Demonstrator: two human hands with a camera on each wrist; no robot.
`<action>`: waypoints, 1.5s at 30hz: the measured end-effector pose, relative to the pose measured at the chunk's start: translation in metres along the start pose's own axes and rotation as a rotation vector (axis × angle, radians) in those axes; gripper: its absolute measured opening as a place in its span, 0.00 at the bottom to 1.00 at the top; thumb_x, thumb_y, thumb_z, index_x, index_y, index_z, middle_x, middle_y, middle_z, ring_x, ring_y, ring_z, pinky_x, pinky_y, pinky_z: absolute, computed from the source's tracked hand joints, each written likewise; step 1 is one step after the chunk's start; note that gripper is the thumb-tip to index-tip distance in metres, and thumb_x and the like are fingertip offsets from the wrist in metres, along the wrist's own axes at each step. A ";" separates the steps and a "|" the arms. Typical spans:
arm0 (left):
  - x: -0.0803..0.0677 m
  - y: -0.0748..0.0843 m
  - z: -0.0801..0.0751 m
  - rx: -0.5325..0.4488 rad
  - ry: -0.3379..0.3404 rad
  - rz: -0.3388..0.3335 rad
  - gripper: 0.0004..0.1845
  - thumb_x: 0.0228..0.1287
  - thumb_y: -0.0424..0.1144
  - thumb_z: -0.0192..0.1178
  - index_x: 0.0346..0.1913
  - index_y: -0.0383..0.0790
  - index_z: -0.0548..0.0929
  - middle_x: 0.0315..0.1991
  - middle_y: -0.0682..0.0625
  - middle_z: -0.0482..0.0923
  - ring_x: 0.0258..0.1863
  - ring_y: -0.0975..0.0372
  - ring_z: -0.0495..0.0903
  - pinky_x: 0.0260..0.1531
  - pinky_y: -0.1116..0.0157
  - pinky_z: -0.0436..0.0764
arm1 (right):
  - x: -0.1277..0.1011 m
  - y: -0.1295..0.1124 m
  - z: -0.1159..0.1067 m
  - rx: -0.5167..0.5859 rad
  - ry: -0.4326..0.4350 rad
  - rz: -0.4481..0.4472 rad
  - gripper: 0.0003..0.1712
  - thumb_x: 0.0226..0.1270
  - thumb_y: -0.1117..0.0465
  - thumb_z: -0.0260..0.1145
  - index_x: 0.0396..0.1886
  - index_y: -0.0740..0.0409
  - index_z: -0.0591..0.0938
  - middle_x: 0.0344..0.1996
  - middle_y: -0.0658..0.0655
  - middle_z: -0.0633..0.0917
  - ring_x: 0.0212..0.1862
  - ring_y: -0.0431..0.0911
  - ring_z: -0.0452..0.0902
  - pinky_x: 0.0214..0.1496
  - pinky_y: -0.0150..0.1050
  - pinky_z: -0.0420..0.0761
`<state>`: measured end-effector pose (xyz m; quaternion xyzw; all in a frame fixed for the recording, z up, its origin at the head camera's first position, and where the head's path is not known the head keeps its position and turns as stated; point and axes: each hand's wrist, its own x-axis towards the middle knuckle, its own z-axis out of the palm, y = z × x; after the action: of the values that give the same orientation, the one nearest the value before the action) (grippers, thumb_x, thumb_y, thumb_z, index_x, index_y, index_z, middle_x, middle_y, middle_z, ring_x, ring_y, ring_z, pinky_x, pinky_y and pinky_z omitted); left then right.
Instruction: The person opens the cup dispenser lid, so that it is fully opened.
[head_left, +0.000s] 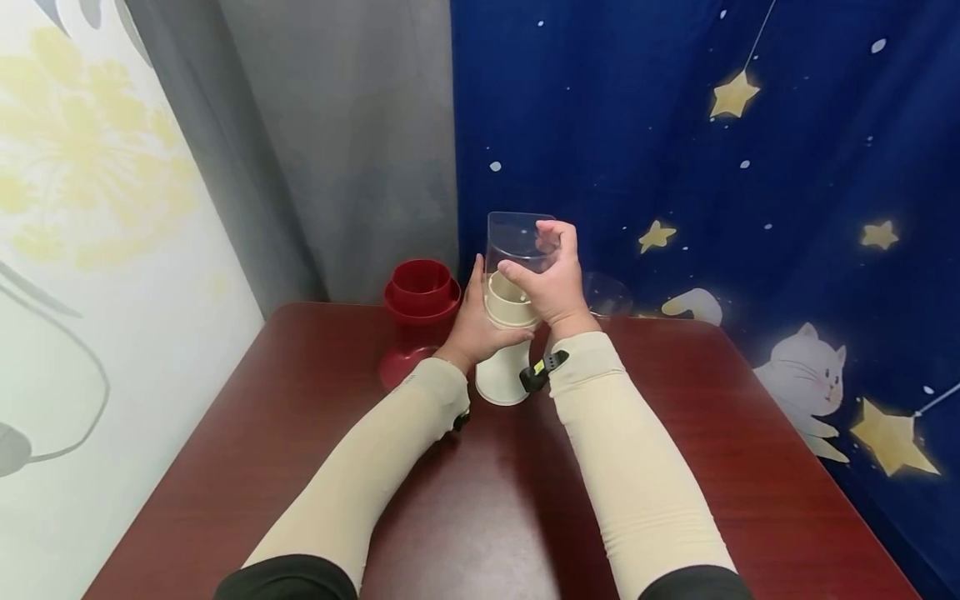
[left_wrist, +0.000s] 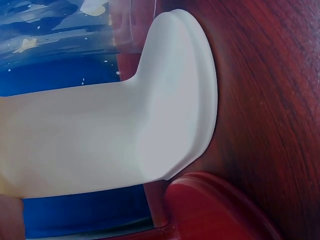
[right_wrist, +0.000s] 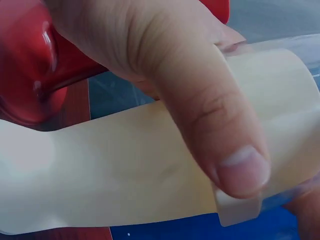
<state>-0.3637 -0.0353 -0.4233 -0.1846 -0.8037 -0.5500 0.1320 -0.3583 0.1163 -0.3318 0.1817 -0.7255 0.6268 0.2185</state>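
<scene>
Head view: the left hand grips the cream stand below its upper cup; the right hand grasps the clear cylinder surrounding that cup. The stand is at the far middle of the table, right of the red stand.

Left wrist view: both stands' bases rest close together.

Right wrist view: the left thumb lies across the cream flange.

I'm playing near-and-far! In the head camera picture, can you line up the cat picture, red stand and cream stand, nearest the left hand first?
1. Cream stand: held by the left hand.
2. Red stand: just left.
3. Cat picture: far right.
</scene>
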 end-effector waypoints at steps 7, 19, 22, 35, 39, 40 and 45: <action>0.001 0.002 -0.001 0.002 0.001 0.008 0.81 0.42 0.49 0.87 0.86 0.57 0.32 0.81 0.45 0.59 0.74 0.53 0.68 0.73 0.53 0.74 | 0.003 -0.005 0.001 0.006 0.000 0.004 0.46 0.50 0.59 0.83 0.66 0.57 0.68 0.67 0.57 0.74 0.66 0.50 0.70 0.68 0.45 0.75; 0.001 0.002 -0.001 -0.026 -0.003 -0.016 0.80 0.43 0.49 0.87 0.86 0.58 0.33 0.80 0.45 0.61 0.73 0.52 0.69 0.71 0.53 0.76 | 0.007 -0.006 0.001 0.022 0.003 0.009 0.45 0.51 0.61 0.83 0.66 0.59 0.68 0.67 0.59 0.74 0.66 0.53 0.71 0.71 0.48 0.74; 0.000 0.001 -0.002 -0.035 -0.004 -0.023 0.80 0.42 0.49 0.87 0.86 0.59 0.33 0.79 0.45 0.61 0.73 0.53 0.69 0.71 0.53 0.76 | 0.007 -0.006 0.001 0.026 0.003 0.002 0.46 0.52 0.62 0.83 0.67 0.61 0.67 0.68 0.60 0.74 0.67 0.54 0.71 0.72 0.50 0.73; 0.001 -0.004 -0.003 -0.033 -0.021 -0.016 0.82 0.41 0.48 0.88 0.86 0.56 0.31 0.80 0.45 0.61 0.74 0.54 0.69 0.73 0.54 0.75 | 0.002 -0.004 0.002 -0.004 0.025 -0.006 0.45 0.48 0.61 0.83 0.65 0.58 0.69 0.68 0.58 0.75 0.68 0.50 0.73 0.70 0.47 0.77; 0.002 -0.003 -0.001 -0.034 -0.026 -0.001 0.82 0.41 0.48 0.88 0.86 0.55 0.31 0.80 0.45 0.60 0.74 0.54 0.69 0.73 0.55 0.74 | 0.002 -0.003 0.000 -0.030 0.031 -0.006 0.46 0.48 0.61 0.84 0.65 0.58 0.69 0.68 0.57 0.75 0.69 0.50 0.73 0.70 0.48 0.78; 0.002 -0.003 -0.001 -0.033 -0.026 -0.001 0.82 0.41 0.48 0.88 0.86 0.55 0.31 0.80 0.45 0.60 0.74 0.54 0.68 0.73 0.55 0.74 | 0.002 -0.003 -0.001 -0.037 0.030 -0.008 0.46 0.48 0.61 0.84 0.65 0.58 0.69 0.69 0.57 0.75 0.70 0.50 0.73 0.70 0.48 0.78; 0.002 -0.001 0.000 -0.038 -0.010 -0.026 0.81 0.42 0.49 0.87 0.86 0.60 0.31 0.79 0.45 0.60 0.74 0.53 0.68 0.72 0.53 0.75 | 0.006 -0.003 -0.002 -0.015 0.007 -0.008 0.46 0.51 0.62 0.84 0.66 0.62 0.68 0.69 0.59 0.74 0.71 0.51 0.72 0.72 0.49 0.77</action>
<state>-0.3657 -0.0350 -0.4236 -0.1797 -0.7960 -0.5660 0.1172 -0.3618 0.1179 -0.3257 0.1808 -0.7287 0.6211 0.2250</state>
